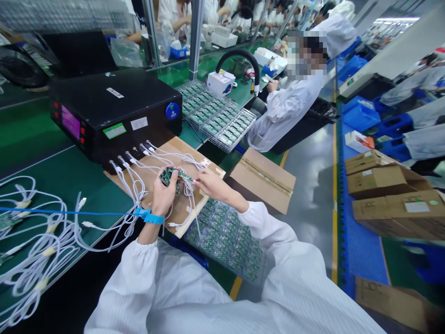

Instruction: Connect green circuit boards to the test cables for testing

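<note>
My left hand [162, 195], with a blue wrist strap [150, 216] at its wrist, is closed around green circuit boards [168, 176]. One narrow board [185, 176] sticks out from it to the right. At that board's right end, the fingers of my right hand [211, 183] are pinched together; what lies between them is too small to make out. White cables [188, 189] hang right below the fingertips. Under both hands lies a brown board [156, 172], and a loose white cable plug [173, 224] rests on its near part.
A black test box [118, 106] with a lit display stands behind, white cables plugged into its front. Bundled cables [45, 250] cover the bench at left. Trays of circuit boards stand behind [222, 116] and below right [225, 236]. A carton [264, 178] and a seated co-worker [295, 102] are at right.
</note>
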The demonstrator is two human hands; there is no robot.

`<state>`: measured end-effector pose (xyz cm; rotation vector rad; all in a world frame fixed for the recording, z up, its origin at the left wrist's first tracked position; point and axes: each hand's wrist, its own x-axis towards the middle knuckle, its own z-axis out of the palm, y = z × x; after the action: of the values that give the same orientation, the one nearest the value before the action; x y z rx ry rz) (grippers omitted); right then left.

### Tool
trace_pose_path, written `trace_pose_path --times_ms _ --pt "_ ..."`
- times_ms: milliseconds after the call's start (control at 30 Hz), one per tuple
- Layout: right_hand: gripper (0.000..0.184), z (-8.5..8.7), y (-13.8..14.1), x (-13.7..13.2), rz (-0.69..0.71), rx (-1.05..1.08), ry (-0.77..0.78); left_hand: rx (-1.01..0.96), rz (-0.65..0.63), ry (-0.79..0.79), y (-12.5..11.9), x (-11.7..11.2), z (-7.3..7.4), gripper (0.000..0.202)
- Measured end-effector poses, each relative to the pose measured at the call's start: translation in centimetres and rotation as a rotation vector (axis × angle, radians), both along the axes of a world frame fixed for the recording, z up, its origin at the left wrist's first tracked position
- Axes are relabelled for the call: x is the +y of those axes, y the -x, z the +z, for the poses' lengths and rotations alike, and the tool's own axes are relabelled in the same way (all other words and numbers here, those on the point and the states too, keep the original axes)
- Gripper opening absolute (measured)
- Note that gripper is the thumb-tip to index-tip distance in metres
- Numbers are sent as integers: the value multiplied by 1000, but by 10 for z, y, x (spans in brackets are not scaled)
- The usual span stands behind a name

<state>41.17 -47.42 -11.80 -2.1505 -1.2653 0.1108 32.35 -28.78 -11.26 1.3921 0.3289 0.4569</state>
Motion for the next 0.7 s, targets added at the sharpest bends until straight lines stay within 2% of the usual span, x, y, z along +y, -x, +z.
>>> trace_pose_path --times_ms 100,233,333,367,400,433,567,633,700 --pt "30 -3 3 1 40 143 -68 -8 22 19 1 -5 1 59" --pt "32 -1 8 3 71 193 -129 -56 129 126 -1 -14 4 52" --pt "32 1 13 4 106 224 -123 -61 347 269 1 -13 22 35" --pt "32 2 15 3 109 217 -125 -46 398 324 4 -12 31 30" --pt "31 4 18 1 113 200 -125 -17 396 380 9 -10 40 25" --pt "31 8 20 -1 117 179 -122 12 338 427 16 -9 50 23" --pt "36 34 37 -16 98 229 -179 284 -71 627 54 -11 83 25" --pt "39 49 53 -26 24 328 -261 418 -278 648 74 -18 91 39" --pt "43 59 72 -33 21 441 -286 523 -491 597 92 -25 93 66"
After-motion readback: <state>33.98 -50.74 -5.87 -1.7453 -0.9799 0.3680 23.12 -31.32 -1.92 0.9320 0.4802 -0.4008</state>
